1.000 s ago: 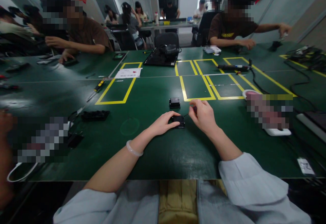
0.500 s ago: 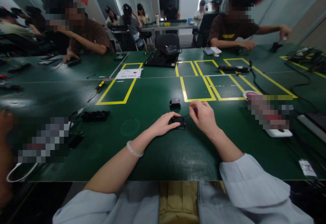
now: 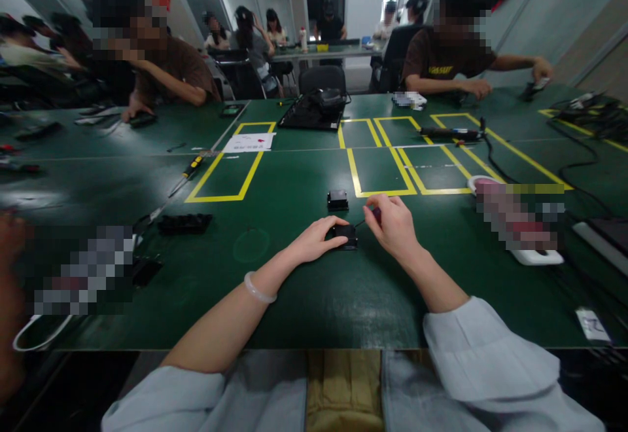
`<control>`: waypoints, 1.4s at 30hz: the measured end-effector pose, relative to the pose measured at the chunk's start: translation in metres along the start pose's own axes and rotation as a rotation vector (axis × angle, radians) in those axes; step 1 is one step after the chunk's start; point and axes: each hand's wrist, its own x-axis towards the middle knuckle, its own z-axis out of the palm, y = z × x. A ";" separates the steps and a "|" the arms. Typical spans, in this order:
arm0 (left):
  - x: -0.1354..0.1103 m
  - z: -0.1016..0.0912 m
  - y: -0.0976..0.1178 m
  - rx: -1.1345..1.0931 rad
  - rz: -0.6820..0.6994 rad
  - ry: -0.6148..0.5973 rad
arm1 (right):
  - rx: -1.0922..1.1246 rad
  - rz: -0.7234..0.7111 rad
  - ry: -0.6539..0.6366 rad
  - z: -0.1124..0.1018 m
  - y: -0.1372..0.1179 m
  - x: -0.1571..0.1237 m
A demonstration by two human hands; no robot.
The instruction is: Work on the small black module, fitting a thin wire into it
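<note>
My left hand [image 3: 316, 238] rests on the green table [image 3: 304, 288] with its fingers pressed on a small black box [image 3: 346, 235], holding it in place. My right hand [image 3: 395, 226] is closed around a small screwdriver [image 3: 371, 213] with a dark reddish handle; its thin tip points down toward the box's right side. A second small black box [image 3: 337, 199] lies a little farther back, untouched. A pale bangle [image 3: 258, 288] sits on my left wrist.
Yellow tape rectangles [image 3: 380, 170] mark the table. A yellow-handled screwdriver [image 3: 189, 169], a black strip [image 3: 184, 223] and a paper sheet [image 3: 249, 142] lie to the left. A black tray [image 3: 311, 111] and cables [image 3: 495, 154] are behind. Other people sit around the far sides.
My right hand has shifted slightly, bringing the screwdriver a little closer to the box. My left hand stays on the box.
</note>
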 end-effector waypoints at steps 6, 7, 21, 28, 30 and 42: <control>0.000 0.000 0.001 0.009 0.002 0.003 | 0.018 0.019 -0.021 -0.001 -0.002 0.001; 0.000 0.000 0.001 0.007 0.003 0.002 | 0.016 0.017 -0.021 -0.001 -0.002 0.001; 0.000 0.000 0.000 0.017 0.012 0.001 | -0.071 -0.046 -0.011 -0.004 -0.003 0.002; 0.000 0.000 -0.001 0.012 0.014 0.001 | -0.061 -0.040 -0.040 -0.004 -0.003 0.003; 0.000 0.001 -0.001 0.013 0.015 0.006 | -0.061 -0.040 -0.050 -0.005 -0.003 0.002; 0.000 0.000 0.000 0.008 0.004 0.000 | -0.064 -0.040 -0.044 -0.006 -0.004 0.003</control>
